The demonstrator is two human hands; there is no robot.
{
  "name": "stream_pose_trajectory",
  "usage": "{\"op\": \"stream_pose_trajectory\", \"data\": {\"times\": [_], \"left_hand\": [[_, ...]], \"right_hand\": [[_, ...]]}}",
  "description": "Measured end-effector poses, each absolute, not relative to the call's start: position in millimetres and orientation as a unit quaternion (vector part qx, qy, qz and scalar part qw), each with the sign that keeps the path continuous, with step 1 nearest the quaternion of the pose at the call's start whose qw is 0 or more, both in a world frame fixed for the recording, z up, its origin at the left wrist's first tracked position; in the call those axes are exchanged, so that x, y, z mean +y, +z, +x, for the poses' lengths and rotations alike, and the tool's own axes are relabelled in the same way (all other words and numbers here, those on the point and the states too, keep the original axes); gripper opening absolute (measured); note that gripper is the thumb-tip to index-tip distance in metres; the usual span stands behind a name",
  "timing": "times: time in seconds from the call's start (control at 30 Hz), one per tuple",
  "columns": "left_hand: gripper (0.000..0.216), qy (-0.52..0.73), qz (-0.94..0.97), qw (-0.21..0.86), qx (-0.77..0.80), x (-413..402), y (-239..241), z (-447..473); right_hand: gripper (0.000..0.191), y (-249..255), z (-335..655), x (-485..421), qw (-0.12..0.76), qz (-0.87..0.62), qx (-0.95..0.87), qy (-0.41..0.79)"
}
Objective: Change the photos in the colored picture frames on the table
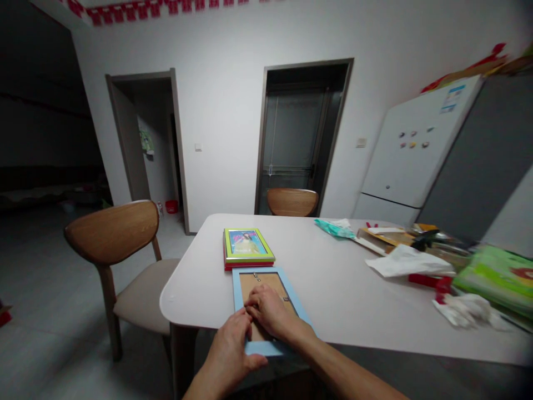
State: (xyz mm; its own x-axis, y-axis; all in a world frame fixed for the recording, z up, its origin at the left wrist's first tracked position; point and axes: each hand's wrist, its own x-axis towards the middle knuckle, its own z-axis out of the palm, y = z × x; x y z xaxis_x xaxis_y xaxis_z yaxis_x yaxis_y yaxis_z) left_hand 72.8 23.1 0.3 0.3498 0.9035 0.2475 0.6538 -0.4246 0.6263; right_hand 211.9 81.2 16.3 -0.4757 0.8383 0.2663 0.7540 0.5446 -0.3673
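Observation:
A light blue picture frame (266,276) lies face down at the near edge of the white table (341,300), its brown backing board showing. My right hand (268,313) rests on that backing, fingers curled and pressing at its left side. My left hand (231,350) grips the frame's near left corner, thumb along the bottom edge. Just beyond lies a stack of frames: a green frame (249,245) with a colourful picture face up, on top of a red one.
A wooden chair (114,244) stands left of the table, another chair back (292,201) at the far side. Papers, a teal packet (335,227), white tissue (406,261) and a green package (497,275) clutter the table's right. A fridge (420,150) stands behind.

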Motion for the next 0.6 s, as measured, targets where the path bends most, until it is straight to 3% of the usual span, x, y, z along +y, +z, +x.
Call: {"op": "stream_pose_trajectory", "data": {"times": [0.37,0.6], "left_hand": [[0.035,0.267,0.804,0.215,0.485,14.3,3.1,73.0],[0.032,0.253,0.800,0.220,0.497,13.1,4.3,73.8]], "right_hand": [[0.021,6.2,228.8,141.4,0.228,-0.634,-0.736,0.074],[0.019,-1.8,220.0,156.4,0.218,-0.666,-0.709,0.080]]}}
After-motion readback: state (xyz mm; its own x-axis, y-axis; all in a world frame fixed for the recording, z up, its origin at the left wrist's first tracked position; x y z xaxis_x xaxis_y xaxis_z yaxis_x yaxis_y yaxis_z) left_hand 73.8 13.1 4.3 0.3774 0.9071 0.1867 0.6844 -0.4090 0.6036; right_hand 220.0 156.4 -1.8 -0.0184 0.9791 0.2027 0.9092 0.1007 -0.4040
